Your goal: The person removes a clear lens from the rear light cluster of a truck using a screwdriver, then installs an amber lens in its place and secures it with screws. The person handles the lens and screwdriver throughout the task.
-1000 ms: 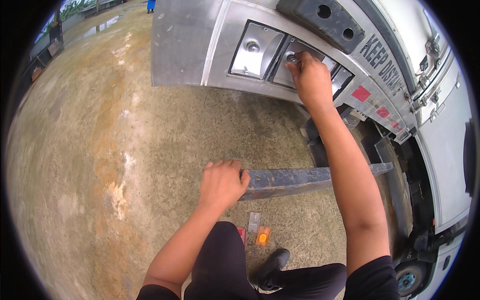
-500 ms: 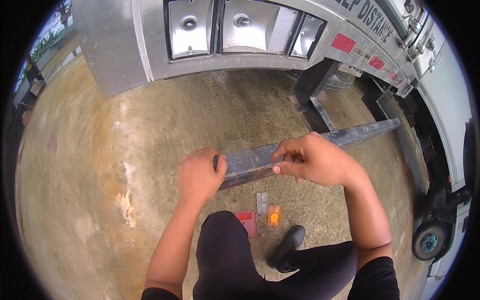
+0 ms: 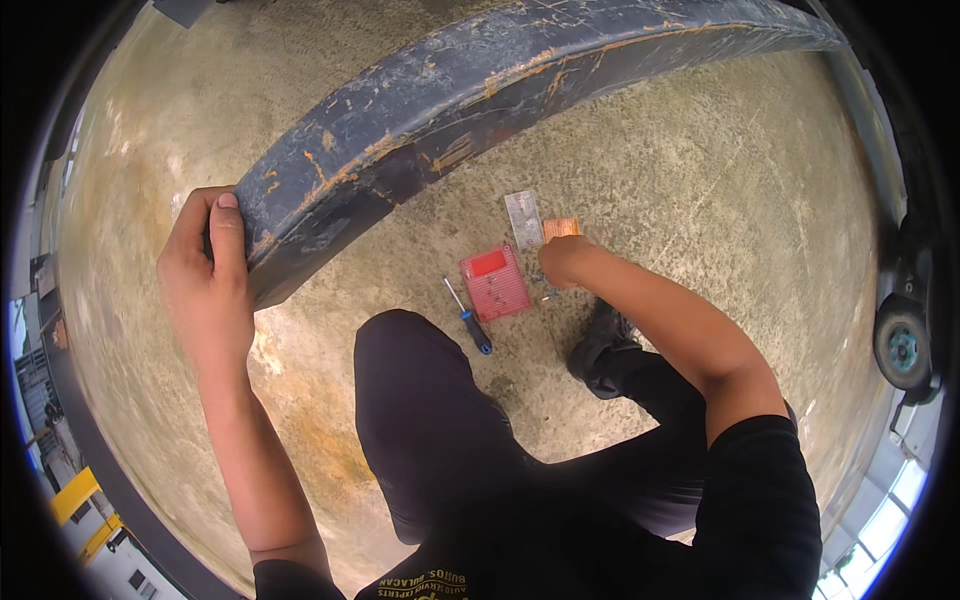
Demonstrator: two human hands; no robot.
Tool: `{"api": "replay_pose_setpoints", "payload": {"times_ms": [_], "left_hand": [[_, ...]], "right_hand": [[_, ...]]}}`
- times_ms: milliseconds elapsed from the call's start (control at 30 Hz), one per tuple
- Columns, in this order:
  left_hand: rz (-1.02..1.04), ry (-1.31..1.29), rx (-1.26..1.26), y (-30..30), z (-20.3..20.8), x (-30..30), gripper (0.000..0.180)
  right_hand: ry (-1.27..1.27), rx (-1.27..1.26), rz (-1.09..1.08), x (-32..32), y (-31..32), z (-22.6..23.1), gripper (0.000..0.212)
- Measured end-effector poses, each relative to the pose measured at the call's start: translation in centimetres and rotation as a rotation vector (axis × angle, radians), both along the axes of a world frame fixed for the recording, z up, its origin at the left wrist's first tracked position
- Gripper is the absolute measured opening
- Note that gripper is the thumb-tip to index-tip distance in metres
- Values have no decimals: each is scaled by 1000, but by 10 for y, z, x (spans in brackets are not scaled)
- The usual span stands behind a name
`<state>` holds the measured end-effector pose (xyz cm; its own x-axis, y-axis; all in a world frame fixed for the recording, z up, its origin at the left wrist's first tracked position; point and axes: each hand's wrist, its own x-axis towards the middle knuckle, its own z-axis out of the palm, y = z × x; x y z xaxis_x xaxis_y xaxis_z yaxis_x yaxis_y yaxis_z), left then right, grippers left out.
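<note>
My left hand [image 3: 208,262] grips the near end of a long, dark, scuffed metal bumper bar [image 3: 400,115], with the thumb on top. My right hand [image 3: 568,261] is low by the floor, its fingers curled down; the hand hides the fingertips and whatever is in them. It covers part of an orange lens [image 3: 562,227]. Small screws [image 3: 546,297] lie just below it. Beside them are a red rectangular lens [image 3: 497,287], a clear flat lens [image 3: 523,219] and a screwdriver with a black and blue handle [image 3: 476,331].
The bar crosses in front of me from the left to the far right. My black shoe [image 3: 600,352] stands close to the small parts on the stained concrete floor [image 3: 720,190]. A vehicle wheel [image 3: 904,350] is at the right edge.
My right hand has left the bar and gone down to the orange lens on the floor. My left hand stays on the bar's end. The view has tipped downward, bringing the screwdriver into sight.
</note>
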<state>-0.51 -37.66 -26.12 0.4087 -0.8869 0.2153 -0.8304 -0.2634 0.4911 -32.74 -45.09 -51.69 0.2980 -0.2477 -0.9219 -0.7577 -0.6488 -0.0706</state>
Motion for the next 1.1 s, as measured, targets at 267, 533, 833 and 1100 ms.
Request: {"api": "replay_pose_setpoints", "payload": {"times_ms": [267,533,833,1100], "left_hand": [[-47,11,-56,4,-10,10,38],[-27,6,-33,5,-8,11,38],[-64,-28,-25,4,-4,10,36],[-59,32,-7,4,-4,11,37]], "right_hand": [[-456,-190,-548,24,67,-138,30],[-618,-282,-590,56,117,-153,35],[-575,-286,-567,62,111,-165,29],[-833,-491,-790,35,106,-169,17]]}}
